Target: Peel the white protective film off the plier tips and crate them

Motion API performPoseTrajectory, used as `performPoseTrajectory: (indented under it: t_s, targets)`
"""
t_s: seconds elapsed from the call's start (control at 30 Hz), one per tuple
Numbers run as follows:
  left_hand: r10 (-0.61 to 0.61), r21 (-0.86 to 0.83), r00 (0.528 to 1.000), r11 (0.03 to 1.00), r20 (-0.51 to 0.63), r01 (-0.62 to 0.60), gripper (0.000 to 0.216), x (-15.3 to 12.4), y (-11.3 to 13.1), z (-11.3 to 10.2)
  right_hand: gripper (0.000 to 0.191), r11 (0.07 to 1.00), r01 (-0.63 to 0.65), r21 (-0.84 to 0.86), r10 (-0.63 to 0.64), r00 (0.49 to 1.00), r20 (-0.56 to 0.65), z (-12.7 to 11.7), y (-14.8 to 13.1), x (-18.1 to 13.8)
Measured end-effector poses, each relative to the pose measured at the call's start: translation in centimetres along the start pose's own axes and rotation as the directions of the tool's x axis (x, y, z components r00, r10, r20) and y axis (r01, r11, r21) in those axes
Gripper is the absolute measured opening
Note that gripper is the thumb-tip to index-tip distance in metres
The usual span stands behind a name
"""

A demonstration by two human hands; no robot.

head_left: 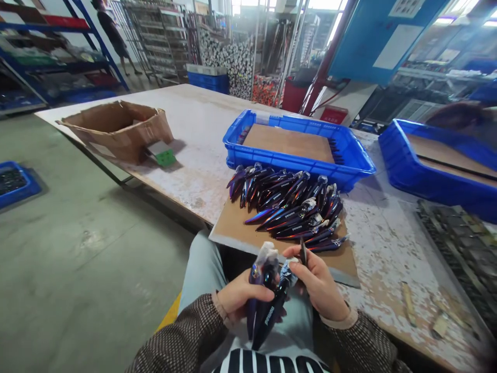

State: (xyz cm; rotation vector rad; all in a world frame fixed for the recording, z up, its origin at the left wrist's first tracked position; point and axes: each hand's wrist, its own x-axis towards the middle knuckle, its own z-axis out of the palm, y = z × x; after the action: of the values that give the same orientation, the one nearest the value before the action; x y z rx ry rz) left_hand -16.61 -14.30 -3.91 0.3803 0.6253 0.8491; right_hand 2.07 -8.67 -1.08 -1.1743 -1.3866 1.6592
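My left hand (pixel 244 295) is closed round two dark, glossy, lure-shaped pieces that taper to a point. The nearer piece (pixel 267 318) carries pale lettering; its wrapped end points up and to the right. The other piece (pixel 254 305) lies alongside it, with whitish wrapping at its top. My right hand (pixel 320 285) pinches the wrapped end of the nearer piece. A thin dark blade-like tool (pixel 303 252) sticks up from its fingers. Just beyond, many similar pieces (pixel 289 215) lie in a heap on a brown cardboard sheet (pixel 233 228), several with wrapped ends.
Behind the heap stands a blue crate (pixel 297 166) with cardboard inside; a second blue crate (pixel 427 178) is at right. A torn carton (pixel 116 134) and a green block (pixel 166 158) sit on the table's left. A metal rack (pixel 458 254) lies at right. Someone (pixel 111 33) walks far back.
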Motion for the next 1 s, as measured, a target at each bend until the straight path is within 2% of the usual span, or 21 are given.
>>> performPoseTrajectory:
  t_s: [0.1, 0.2, 0.33, 0.43, 0.5, 0.6, 0.67, 0.8, 1.0]
  targets:
    - [0.007, 0.084, 1.0, 0.996, 0.016, -0.008, 0.05, -0.2, -0.7, 1.4, 0.024, 1.0, 0.006, -0.024, -0.006, 1.0, 0.015, 0.6, 0.2, -0.2]
    - [0.121, 0.161, 0.993, 0.98, -0.017, -0.116, 0.048, -0.2, -0.7, 2.2, 0.031, 0.999, 0.011, -0.03, -0.01, 1.0, 0.02, 0.9, 0.5, -0.5]
    - [0.267, 0.204, 0.955, 0.95, -0.132, -0.238, 0.044, -0.5, -0.5, 1.7, 0.04, 0.998, -0.006, 0.07, 0.008, 1.0, -0.025, 0.4, 1.0, -1.2]
    - [0.269, 0.209, 0.935, 0.952, -0.231, -0.222, 0.048, -1.0, -0.5, 0.8, 0.038, 0.984, -0.11, 0.141, 0.107, 0.994, 0.031, -0.2, 1.6, -2.7]
    - [0.277, 0.222, 0.928, 0.949, -0.25, -0.223, 0.049, -1.4, -0.5, 0.4, 0.041, 0.974, -0.21, 0.079, 0.198, 0.971, 0.135, -0.2, 2.0, -3.8]
    - [0.328, 0.269, 0.912, 0.927, -0.246, -0.261, 0.048, -1.8, -0.3, 0.3, 0.052, 0.944, -0.324, -0.056, 0.327, 0.908, 0.261, 0.2, 2.0, -5.2]
    - [0.353, 0.303, 0.905, 0.912, -0.236, -0.277, 0.045, -1.9, -0.1, 0.5, 0.056, 0.943, -0.312, -0.117, 0.333, 0.895, 0.296, 0.6, 1.6, -5.5]
    - [0.39, 0.367, 0.888, 0.885, -0.245, -0.287, 0.044, -2.3, 0.3, 0.8, 0.055, 0.957, -0.216, -0.196, 0.271, 0.907, 0.321, 1.3, 0.6, -5.2]
    - [0.457, 0.423, 0.848, 0.847, -0.27, -0.322, 0.04, -2.8, 0.8, 1.2, 0.057, 0.943, -0.277, -0.184, 0.327, 0.873, 0.362, 1.9, 0.7, -4.6]
